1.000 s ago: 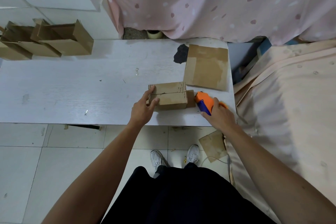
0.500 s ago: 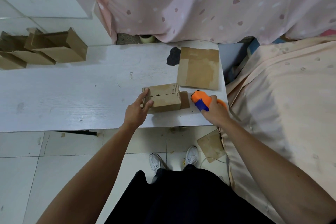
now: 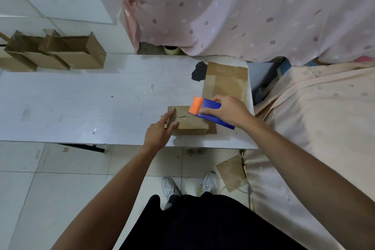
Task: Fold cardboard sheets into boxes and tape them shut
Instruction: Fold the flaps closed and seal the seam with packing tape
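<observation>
Box (image 3: 187, 121) on white table (image 3: 81, 103) beside pink curtain (image 3: 243, 10).

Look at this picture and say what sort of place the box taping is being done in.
Probably a room in a home, not a workshop: a pink dotted curtain, a bed-like surface under peach cloth, and a white table on tiled floor.

Right hand (image 3: 230, 110) presses tape dispenser (image 3: 209, 110) onto box (image 3: 188, 123).

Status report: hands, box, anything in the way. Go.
Left hand open, steadying the box. Right hand gripping tape dispenser, orange end on the box's top seam. Seam untaped. Flat cardboard sheet lies behind; path clear.
</observation>
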